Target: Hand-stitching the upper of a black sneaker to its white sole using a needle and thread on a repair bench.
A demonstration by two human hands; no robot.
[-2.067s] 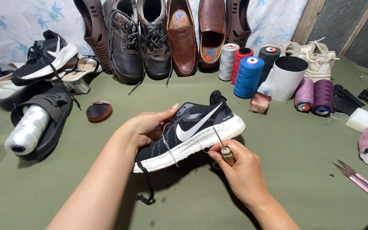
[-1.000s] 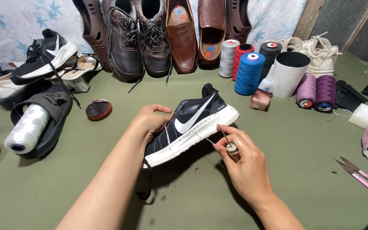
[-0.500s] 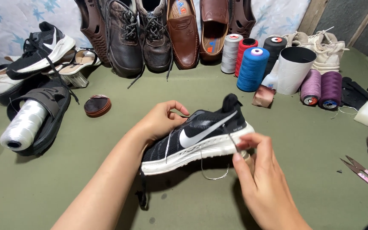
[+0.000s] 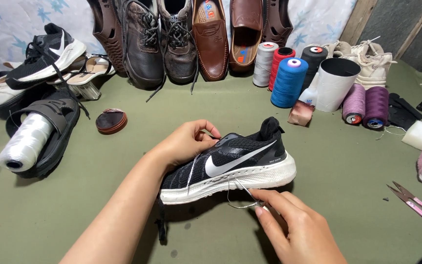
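On the green table (image 4: 74,205), we are gripping a black sneaker (image 4: 230,161) in our curled left hand (image 4: 186,144) while our right hand (image 4: 294,225) is pinching its white thread (image 4: 238,195)

Sneaker (image 4: 230,164) lying before me on the table (image 4: 348,161), my left hand (image 4: 186,142) on its upper, my right hand (image 4: 289,225) just before its sole (thread between them), thread cones (image 4: 289,80) behind it, scissors (image 4: 418,205) to its right, big spool (image 4: 25,142) to its left.
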